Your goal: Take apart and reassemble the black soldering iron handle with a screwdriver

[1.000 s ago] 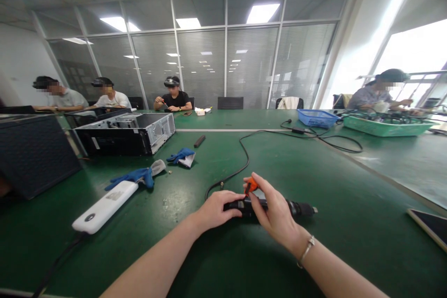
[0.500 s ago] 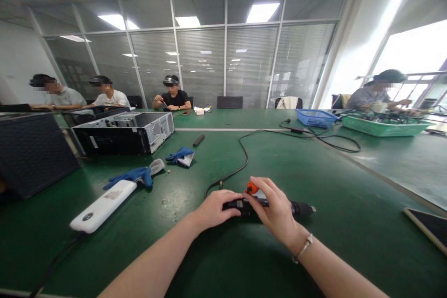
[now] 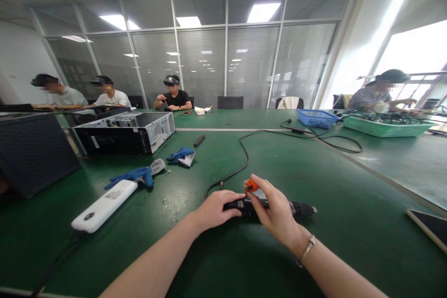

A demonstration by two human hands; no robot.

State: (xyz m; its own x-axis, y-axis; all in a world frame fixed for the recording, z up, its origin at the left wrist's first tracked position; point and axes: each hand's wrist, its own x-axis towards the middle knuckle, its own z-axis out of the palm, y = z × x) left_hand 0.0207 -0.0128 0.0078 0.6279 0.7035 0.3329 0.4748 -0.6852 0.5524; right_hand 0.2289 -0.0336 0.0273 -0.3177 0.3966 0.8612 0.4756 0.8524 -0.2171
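Note:
A long black device (image 3: 302,208) lies crosswise on the green table (image 3: 195,260) in front of me, a small metal tip at its right end. My left hand (image 3: 215,209) grips the device's left end between thumb and fingers. Over its middle, the fingers of my right hand (image 3: 277,212) are closed around the short orange-and-black handle of a screwdriver (image 3: 250,185). The handle stands roughly upright; its lower end is hidden by my fingers, so contact with the device cannot be seen. Something pale shows behind my right fingers.
Left are a white power bank (image 3: 104,207), blue-grey gloves (image 3: 138,174) and an open computer case (image 3: 118,139). A black cable (image 3: 246,153) runs behind my hands. Farther right sit a blue basket (image 3: 317,118), a green basket (image 3: 387,126) and a phone (image 3: 429,228). Several people sit around.
My right fingers and the orange handle have shifted and turned slightly. My left hand and the black device stay in nearly the same place.

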